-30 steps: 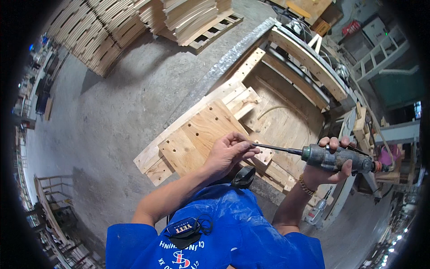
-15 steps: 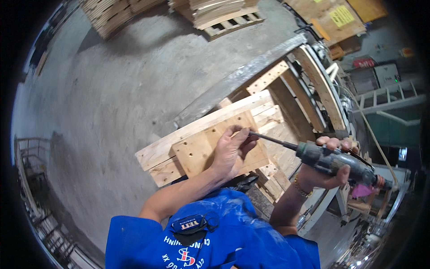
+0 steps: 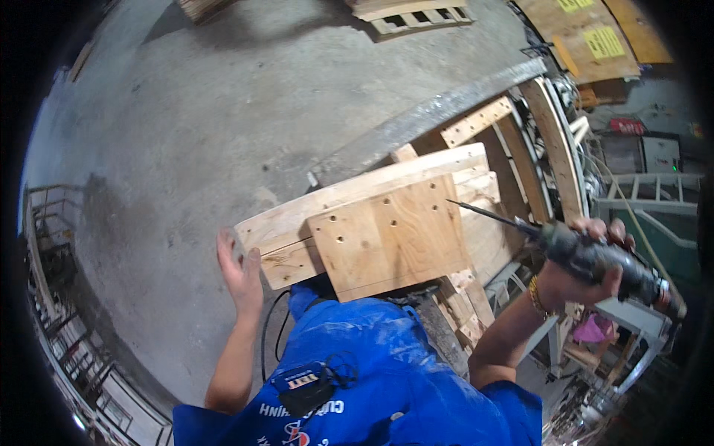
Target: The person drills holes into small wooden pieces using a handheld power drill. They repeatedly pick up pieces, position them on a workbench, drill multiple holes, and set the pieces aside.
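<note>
My right hand [image 3: 569,285] is wrapped around a dark powered screwdriver [image 3: 569,247]. Its long thin bit points left, with the tip over the right edge of a wooden panel [image 3: 387,249]. Several round holes run along the panel's far side. Beneath the panel lie long pale boards [image 3: 349,184], reaching out past it to the left. My left hand [image 3: 242,279] is at the left end of these boards, fingers and thumb apart; whether it touches them I cannot tell.
A metal-edged frame [image 3: 431,111] with wooden slats stands beyond the boards on the right. More wood pieces [image 3: 465,305] lie beside my right side. A pallet [image 3: 420,18] sits on the floor at the far end. Metal racks [image 3: 48,223] line the left.
My left hand has left the screwdriver's bit and moved left to the boards' end. The screwdriver has shifted right in my right hand, and the view has moved too.
</note>
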`<action>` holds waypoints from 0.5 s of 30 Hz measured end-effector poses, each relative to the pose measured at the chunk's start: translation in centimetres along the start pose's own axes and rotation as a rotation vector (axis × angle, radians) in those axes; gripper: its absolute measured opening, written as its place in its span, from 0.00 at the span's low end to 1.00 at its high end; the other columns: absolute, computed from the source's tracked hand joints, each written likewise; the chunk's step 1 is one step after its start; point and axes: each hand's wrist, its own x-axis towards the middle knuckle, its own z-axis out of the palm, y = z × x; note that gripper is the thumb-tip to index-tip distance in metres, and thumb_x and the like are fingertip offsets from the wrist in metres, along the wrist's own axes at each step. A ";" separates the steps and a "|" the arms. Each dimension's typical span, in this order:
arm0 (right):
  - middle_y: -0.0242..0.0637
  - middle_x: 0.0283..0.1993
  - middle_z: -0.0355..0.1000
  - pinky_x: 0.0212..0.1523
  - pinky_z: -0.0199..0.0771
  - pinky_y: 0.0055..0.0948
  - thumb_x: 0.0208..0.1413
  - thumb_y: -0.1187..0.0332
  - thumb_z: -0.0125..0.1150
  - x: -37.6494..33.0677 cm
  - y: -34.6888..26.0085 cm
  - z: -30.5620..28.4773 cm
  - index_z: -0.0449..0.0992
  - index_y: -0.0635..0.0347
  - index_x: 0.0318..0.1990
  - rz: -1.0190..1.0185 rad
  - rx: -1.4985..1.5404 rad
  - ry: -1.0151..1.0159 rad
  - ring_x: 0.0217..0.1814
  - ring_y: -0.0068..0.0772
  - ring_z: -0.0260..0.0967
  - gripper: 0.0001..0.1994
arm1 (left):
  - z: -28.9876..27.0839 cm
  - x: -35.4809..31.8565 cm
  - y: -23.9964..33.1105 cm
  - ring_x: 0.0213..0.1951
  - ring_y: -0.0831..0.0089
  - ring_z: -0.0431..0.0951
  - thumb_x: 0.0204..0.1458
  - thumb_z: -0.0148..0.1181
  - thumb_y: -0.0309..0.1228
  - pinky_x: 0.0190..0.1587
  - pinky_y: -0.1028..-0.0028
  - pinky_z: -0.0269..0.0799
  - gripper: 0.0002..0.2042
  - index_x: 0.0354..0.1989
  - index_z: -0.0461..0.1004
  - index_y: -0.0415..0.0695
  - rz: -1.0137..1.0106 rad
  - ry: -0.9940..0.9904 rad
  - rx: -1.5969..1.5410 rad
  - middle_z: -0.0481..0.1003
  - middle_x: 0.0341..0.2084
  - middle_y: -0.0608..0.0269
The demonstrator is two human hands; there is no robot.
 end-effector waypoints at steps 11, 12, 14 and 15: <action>0.39 0.43 0.59 0.41 0.72 0.46 0.47 0.65 0.51 1.8 3.2 0.4 0.57 0.53 0.53 0.062 -0.079 -0.068 0.41 0.39 0.67 0.24 | 3.3 -1.0 -0.4 0.50 0.71 0.67 0.57 0.50 0.36 0.53 0.73 0.60 0.26 0.60 0.53 0.38 -0.287 -0.103 -0.545 0.66 0.50 0.55; 0.40 0.43 0.60 0.40 0.73 0.46 0.47 0.66 0.52 2.0 3.2 0.4 0.56 0.52 0.54 0.050 -0.085 -0.055 0.40 0.40 0.68 0.25 | 3.2 -1.1 -0.4 0.49 0.72 0.67 0.57 0.49 0.36 0.52 0.73 0.61 0.25 0.60 0.53 0.37 -0.285 -0.100 -0.545 0.66 0.50 0.55; 0.41 0.42 0.60 0.39 0.74 0.46 0.46 0.67 0.52 2.3 3.1 0.6 0.55 0.52 0.55 0.028 -0.115 -0.024 0.39 0.41 0.69 0.26 | 3.0 -0.9 -0.7 0.49 0.72 0.67 0.58 0.48 0.36 0.52 0.73 0.61 0.25 0.60 0.54 0.36 -0.260 -0.139 -0.493 0.66 0.50 0.55; 0.41 0.42 0.60 0.39 0.74 0.46 0.45 0.66 0.52 2.3 3.0 0.7 0.54 0.53 0.54 0.023 -0.134 -0.006 0.39 0.41 0.69 0.26 | 2.9 -0.8 -0.6 0.49 0.72 0.67 0.58 0.48 0.36 0.52 0.73 0.61 0.24 0.59 0.55 0.35 -0.248 -0.154 -0.465 0.66 0.50 0.55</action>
